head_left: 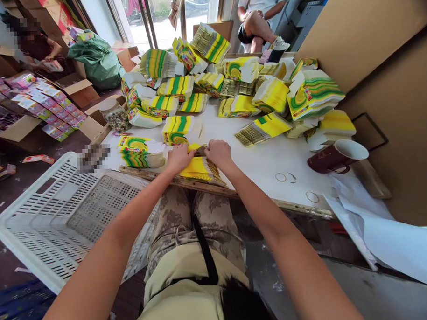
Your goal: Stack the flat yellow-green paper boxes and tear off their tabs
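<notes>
At the table's front edge lies a stack of flat yellow cartons (196, 169), fanned toward the right. My left hand (180, 157) is closed on a yellow carton at the stack's upper left. On the upper right side my right hand (219, 154) has its fingers curled at the carton's other end; its fingertips are partly hidden. Just behind my hands stands a yellow and green carton bundle (179, 129). Another bundle (141, 153) is to the left of my left hand. A fanned bundle (263, 129) lies to the right on the white table (248, 163).
Many carton bundles (237, 87) are heaped at the back. A maroon mug (330, 157) stands right, beside cardboard. A jar (116, 117) is at the table's left, above a white plastic crate (36, 203). A seated person (261, 23) is behind the table; another sits far left.
</notes>
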Demonstrator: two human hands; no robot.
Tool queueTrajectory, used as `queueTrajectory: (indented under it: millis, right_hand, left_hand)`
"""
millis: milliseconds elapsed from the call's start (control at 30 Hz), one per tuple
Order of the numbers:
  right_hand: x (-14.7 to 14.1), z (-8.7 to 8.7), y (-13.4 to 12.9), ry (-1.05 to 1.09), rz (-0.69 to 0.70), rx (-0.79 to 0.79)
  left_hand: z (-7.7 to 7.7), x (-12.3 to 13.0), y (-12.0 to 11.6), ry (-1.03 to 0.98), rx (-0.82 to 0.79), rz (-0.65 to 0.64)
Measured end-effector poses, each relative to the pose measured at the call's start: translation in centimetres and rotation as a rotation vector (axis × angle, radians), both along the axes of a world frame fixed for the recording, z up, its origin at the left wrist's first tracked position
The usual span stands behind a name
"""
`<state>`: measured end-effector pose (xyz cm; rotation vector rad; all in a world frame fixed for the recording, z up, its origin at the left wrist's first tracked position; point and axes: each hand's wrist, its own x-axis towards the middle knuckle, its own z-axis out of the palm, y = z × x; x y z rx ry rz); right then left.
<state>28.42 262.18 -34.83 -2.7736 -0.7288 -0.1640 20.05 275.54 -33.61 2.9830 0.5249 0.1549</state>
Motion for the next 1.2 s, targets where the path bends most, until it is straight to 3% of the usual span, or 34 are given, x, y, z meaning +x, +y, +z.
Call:
queueTrajectory:
  millis: [167,300,400,567,667,800,933,1200]
  right_hand:
    - [0.3,0.1,0.7,0.066,-0.053,0.08]
    - [0.9,-0.2,1.4,0.232,-0.118,0.307]
    - [1.1,-1.0,2.5,0.384,-0.069,0.491]
    - [0.6,-2.0,3.3,0.42,0.011,0.546]
    - [0.7,-1.7,2.5,0.403,0.027,0.501]
    - [1.2,-0.7,1.1,0.257,0.008,0.275]
    - [2.0,-0.1,-0.4,0.165,0.127,0.14]
    - [2.5,0.6,-5.0,0.615,0.543,0.119]
  left_hand:
    - [-0.2,0.1,0.0,0.007,0.009,0.006]
    - [-0.2,0.3,0.1,0.01,0.0,0.013]
    - [-0.2,0.5,0.3,0.022,-0.019,0.015]
    - [-0.2,0.6,0.6,0.013,-0.044,0.022]
    - [-0.2,0.4,0.6,0.0,-0.063,0.018]
    - [-0.2,0.3,0.5,-0.017,-0.072,0.03]
    - [0.3,0.4,0.3,-0.012,-0.116,0.094]
    - [0.9,1.0,0.2,0.036,-0.136,0.135]
